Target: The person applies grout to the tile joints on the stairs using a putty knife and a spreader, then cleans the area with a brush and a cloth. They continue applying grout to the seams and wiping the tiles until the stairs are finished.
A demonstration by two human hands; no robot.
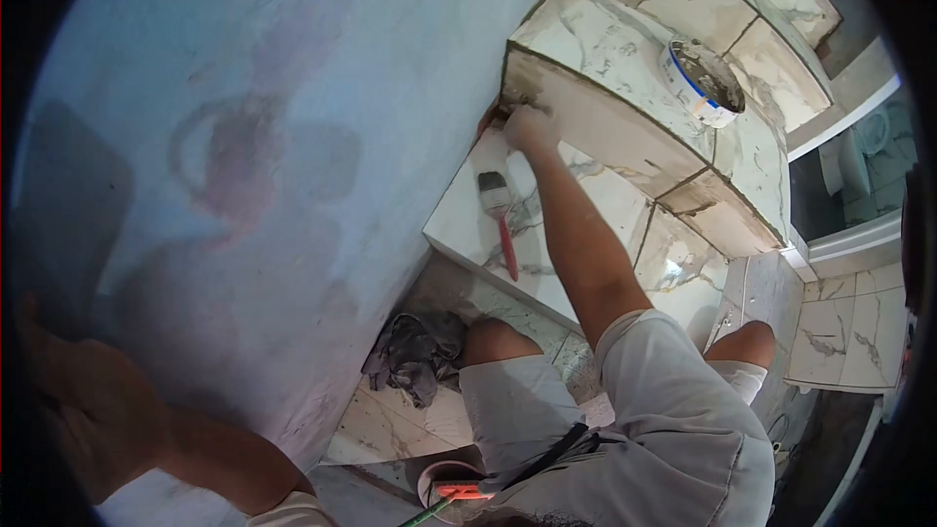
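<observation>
My right hand point(530, 128) is closed at the inner corner where the tiled step meets the blue wall, its fingers against the joint at the foot of the riser point(595, 122). What it holds, if anything, is hidden. Below it, a paintbrush point(498, 210) with a red handle and dark, wet-looking bristles lies on the white marbled tread point(576, 205). My left hand point(44, 351) is raised by the wall point(293, 185) at the far left; its fingers are lost in the dark edge.
A round white tub with a blue rim point(698, 98), holding grey paste, stands on the step above. A crumpled dark cloth point(418, 351) lies on the floor by my knee. Near my lap are a bucket point(429, 478) and an orange tool head point(464, 491). A doorway point(849, 161) opens at right.
</observation>
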